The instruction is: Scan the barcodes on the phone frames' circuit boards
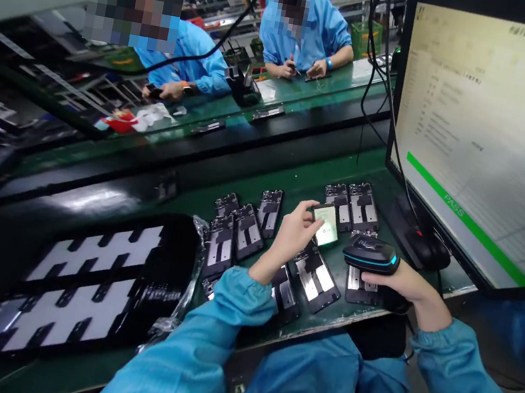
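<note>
My left hand (292, 234) grips a phone (328, 230) whose screen glows pale green, with a finger lying over the screen. In my right hand (402, 282) is a black barcode scanner (370, 254) with a blue light strip, aimed left toward the phone. Opened phone bodies with silver plates lie on the green bench around both hands: one phone body (317, 279) is just below the lit phone, and another phone body (362, 288) is partly covered by the scanner. Two more phone bodies (362, 205) lie just beyond.
A black tray (129, 288) with pale cut-outs and plastic wrap stands at left. Several phone bodies (249, 231) lie beside it. A monitor (484, 147) showing "PASS" stands at right, above a dark scanner cradle (418, 237). Cables hang nearby. Co-workers (305, 28) sit across the bench.
</note>
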`<state>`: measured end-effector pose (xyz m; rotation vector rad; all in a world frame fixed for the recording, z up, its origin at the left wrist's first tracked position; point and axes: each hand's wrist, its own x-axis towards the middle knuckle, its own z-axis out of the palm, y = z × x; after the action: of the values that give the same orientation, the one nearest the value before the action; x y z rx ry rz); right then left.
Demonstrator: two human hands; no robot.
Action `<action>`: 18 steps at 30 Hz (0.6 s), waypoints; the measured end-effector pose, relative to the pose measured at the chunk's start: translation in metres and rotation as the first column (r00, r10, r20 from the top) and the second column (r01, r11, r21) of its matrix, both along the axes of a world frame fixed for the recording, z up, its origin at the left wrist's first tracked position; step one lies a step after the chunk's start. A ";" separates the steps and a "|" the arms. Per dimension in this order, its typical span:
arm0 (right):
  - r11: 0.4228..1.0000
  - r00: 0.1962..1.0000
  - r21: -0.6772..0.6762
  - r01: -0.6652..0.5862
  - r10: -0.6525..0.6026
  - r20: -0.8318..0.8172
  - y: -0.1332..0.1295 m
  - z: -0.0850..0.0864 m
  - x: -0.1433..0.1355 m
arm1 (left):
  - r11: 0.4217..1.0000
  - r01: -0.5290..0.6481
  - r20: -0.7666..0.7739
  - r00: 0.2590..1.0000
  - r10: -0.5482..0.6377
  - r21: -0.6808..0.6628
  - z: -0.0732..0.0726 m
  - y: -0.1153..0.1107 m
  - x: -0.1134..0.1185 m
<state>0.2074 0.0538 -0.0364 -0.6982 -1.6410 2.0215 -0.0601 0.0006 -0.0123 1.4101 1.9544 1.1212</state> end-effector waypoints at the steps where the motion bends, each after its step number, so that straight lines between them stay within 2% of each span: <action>1: 1.000 1.000 -0.009 -0.005 0.005 -0.006 0.002 0.000 0.001 | 1.000 -0.002 0.023 1.000 0.002 -0.003 -0.002 0.000 -0.001; 6: 0.997 0.999 -0.082 -0.010 0.006 -0.052 0.012 0.005 0.008 | 0.999 0.041 0.070 0.997 -0.041 -0.005 -0.010 -0.006 0.004; 9: 0.985 0.993 -0.148 0.083 -0.094 -0.071 0.020 0.002 0.011 | 0.993 0.113 0.213 0.971 -0.107 -0.015 -0.022 -0.013 0.026; 11: 0.970 0.985 -0.196 0.142 -0.158 -0.071 0.026 -0.003 0.011 | 0.978 0.203 0.339 0.924 -0.178 -0.041 -0.033 -0.017 0.046; 13: 0.960 0.981 -0.225 0.165 -0.183 -0.062 0.031 -0.009 0.009 | 0.960 0.276 0.380 0.894 -0.237 -0.052 -0.044 -0.019 0.064; 15: 0.953 0.978 -0.239 0.186 -0.202 -0.047 0.036 -0.013 0.005 | 0.952 0.306 0.259 0.922 -0.287 -0.032 -0.051 -0.021 0.074; 18: 0.944 0.973 -0.254 0.213 -0.227 -0.028 0.039 -0.015 0.002 | 0.951 0.310 -0.095 0.946 -0.310 -0.021 -0.055 -0.026 0.080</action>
<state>0.2097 0.0925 -0.0516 -0.8621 -1.2270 2.0803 0.0202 -0.0257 -0.0671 1.7257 1.7162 0.9159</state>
